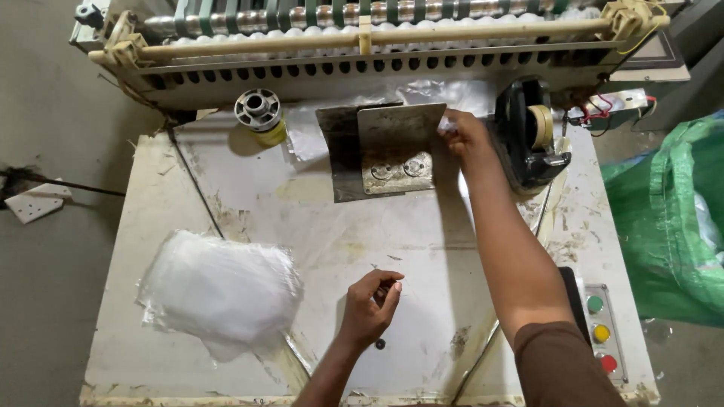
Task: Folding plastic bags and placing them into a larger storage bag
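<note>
Now right hand (464, 136) fingers pinch clear film (450, 120) beside metal bracket (385, 149).

The green woven sack (671, 218) is cut off by the right edge of the frame. The right hand (466, 136) partly covers a clear plastic sheet (452, 120); its fingertips are hidden. The left hand (369, 305) is curled, its contents indiscernible.
</note>
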